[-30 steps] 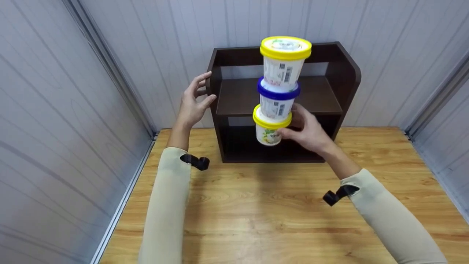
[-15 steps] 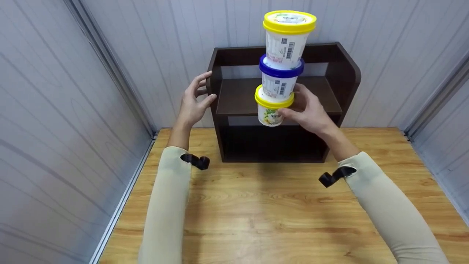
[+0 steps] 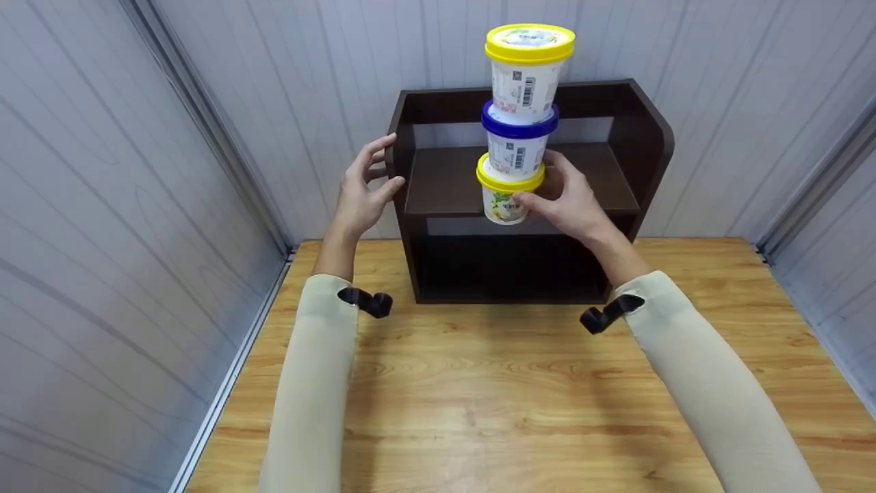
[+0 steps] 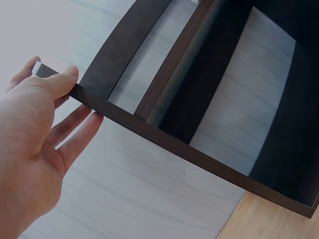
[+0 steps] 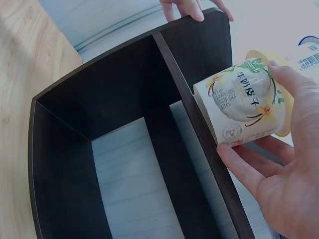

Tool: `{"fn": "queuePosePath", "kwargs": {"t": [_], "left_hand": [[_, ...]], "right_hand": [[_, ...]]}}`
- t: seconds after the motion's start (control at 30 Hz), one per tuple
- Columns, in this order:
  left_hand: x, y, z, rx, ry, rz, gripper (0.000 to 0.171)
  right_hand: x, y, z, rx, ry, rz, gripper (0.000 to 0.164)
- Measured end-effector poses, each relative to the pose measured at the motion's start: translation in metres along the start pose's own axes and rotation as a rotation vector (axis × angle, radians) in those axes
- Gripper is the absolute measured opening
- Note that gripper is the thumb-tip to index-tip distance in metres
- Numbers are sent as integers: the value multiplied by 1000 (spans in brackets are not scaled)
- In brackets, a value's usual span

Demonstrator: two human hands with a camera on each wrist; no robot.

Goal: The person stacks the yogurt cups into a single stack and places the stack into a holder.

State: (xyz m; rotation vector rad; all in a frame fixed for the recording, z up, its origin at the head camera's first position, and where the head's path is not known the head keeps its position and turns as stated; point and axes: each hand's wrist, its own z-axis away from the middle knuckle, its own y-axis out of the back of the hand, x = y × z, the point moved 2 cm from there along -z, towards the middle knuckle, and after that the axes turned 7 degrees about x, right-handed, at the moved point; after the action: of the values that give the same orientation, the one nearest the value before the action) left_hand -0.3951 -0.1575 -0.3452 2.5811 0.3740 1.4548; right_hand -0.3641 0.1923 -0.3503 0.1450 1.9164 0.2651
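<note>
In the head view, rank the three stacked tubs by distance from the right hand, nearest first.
1. Bottom yellow-lidded tub: gripped by the right hand, at the shelf's front edge.
2. Blue-lidded tub: stacked directly above it.
3. Top yellow-lidded tub: highest, farthest from the hand.

A light wooden table (image 3: 493,397) with visible grain fills the space between pale panelled walls. At its far edge, against the back wall, stands a dark brown shelf unit (image 3: 643,144) with two side panels, a raised back rail, a middle board (image 3: 452,181) and a shadowed lower compartment (image 3: 506,267) resting directly on the tabletop.
</note>
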Motion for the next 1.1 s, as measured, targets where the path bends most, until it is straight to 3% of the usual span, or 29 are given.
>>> {"fn": "queuePosePath", "kwargs": {"t": [0.43,0.7,1.1], "left_hand": [[-2,2,0,7,-8,-13,63],[-1,0,3,1,8,-4,62],[0,-5,4,31,-20,-69,62]], "right_hand": [[3,-5,-13,58,-7,68,84],[4,-3,-16,79,-29,38,88],[1,-4,-16,68,-37,17,94]]}}
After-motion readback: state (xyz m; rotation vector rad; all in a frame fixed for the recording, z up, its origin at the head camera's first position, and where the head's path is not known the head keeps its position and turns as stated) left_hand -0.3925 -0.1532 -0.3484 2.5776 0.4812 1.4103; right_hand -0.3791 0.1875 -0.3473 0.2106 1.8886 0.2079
